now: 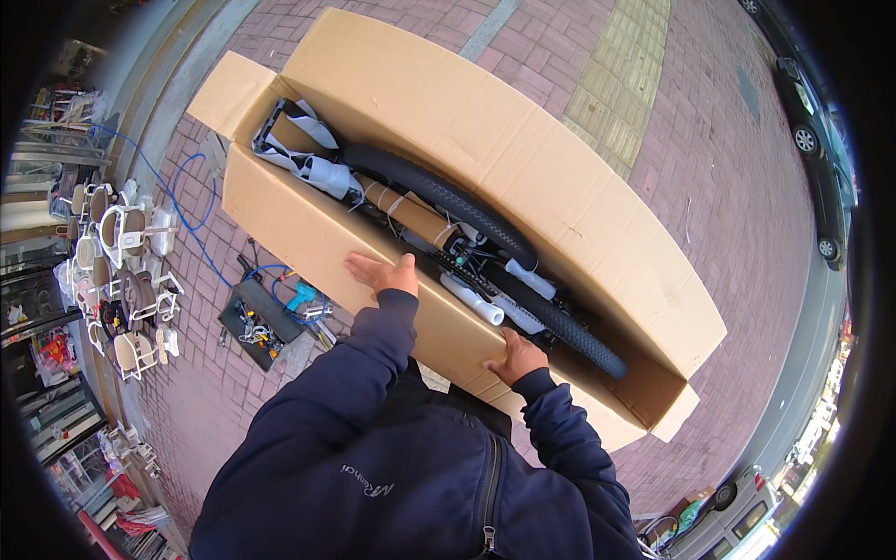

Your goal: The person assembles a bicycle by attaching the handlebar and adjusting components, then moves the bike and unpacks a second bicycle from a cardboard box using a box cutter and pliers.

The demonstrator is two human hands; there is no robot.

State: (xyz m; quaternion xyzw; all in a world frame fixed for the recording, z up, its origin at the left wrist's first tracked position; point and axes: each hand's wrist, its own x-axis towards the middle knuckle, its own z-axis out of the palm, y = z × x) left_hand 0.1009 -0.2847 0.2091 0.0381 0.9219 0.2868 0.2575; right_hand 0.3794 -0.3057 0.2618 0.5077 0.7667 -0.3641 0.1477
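A long open cardboard box (597, 219) stands in front of me with a partly taken-apart bicycle inside. Two black knobby tires (439, 196) show in it, along with a chain, a frame tube wrapped in cardboard (401, 207) and white foam padding (471, 301). My left hand (385, 275) lies against the outside of the near flap, fingers stretched flat and thumb up at its edge. Farther right, my right hand (519, 357) grips that same edge, with its thumb at the top and fingers on the outer side. The bicycle's lower parts are hidden.
Left of the box, a dark tool tray (254, 322) holds hand tools, with a teal power tool (301, 296) beside it. A blue hose (177, 201) snakes over the brick paving. Several child seats (126, 280) line the shopfront; parked cars (812, 140) stand at far right.
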